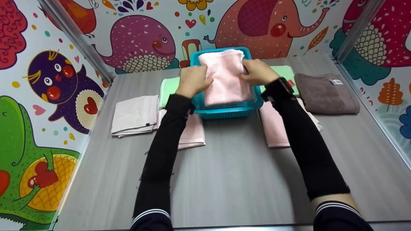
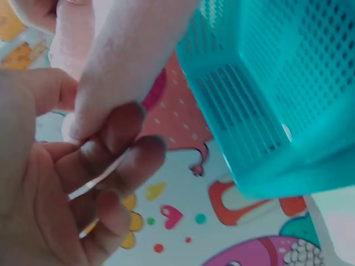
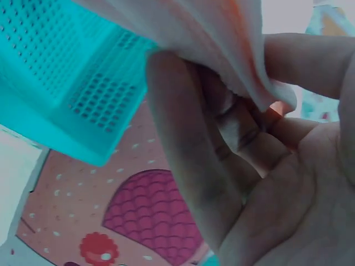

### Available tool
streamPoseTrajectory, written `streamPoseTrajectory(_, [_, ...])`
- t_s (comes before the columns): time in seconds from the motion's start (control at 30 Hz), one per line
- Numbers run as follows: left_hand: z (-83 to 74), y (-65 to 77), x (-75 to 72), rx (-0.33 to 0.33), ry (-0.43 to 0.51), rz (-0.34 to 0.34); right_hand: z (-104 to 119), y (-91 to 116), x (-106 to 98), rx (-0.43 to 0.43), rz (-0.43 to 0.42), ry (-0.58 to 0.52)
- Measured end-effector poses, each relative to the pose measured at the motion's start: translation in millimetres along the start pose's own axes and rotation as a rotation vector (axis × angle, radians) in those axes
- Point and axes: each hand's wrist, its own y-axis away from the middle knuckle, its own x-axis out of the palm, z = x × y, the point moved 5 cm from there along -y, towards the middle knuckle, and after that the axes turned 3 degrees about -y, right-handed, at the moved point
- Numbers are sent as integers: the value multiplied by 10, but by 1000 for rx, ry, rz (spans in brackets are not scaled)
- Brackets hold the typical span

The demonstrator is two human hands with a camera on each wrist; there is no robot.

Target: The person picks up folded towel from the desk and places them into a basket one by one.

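Note:
A folded pink towel (image 1: pixel 226 78) hangs between both hands, above and partly inside a teal plastic basket (image 1: pixel 228 114). My left hand (image 1: pixel 194 78) pinches its left edge; the left wrist view shows the thumb and fingertips on the pink towel (image 2: pixel 122 61). At the opposite edge my right hand (image 1: pixel 258 71) pinches the cloth between thumb and fingers, and the layered folds of the towel (image 3: pixel 222 50) show in the right wrist view. The basket's perforated wall (image 3: pixel 100 105) stands beside that hand. What lies at the bottom of the basket is mostly hidden by the towel.
Left of the basket lie a pale folded towel (image 1: pixel 135 114), a green one (image 1: pixel 168 89) and a pink one (image 1: pixel 192 130). To its right are another green towel (image 1: pixel 284 73), a pink one (image 1: pixel 274 128) and a grey-brown one (image 1: pixel 326 94). Cartoon-printed walls enclose the table (image 1: pixel 237 179).

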Motion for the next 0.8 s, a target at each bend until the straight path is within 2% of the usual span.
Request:
streamPoseTrajectory(0.23, [145, -383, 133, -89, -14, 64, -122, -377, 16, 137, -10, -6])
streamPoseTrajectory(0.4, [196, -584, 237, -167, 2, 104, -248, -624, 89, 213, -41, -15])
streamPoseTrajectory(0.63, [164, -761, 379, -279, 63, 144, -411, -864, 250, 281, -126, -72])
streamPoseTrajectory(0.8, [160, -816, 490, -332, 113, 112, -493, -969, 371, 350, -132, -79])
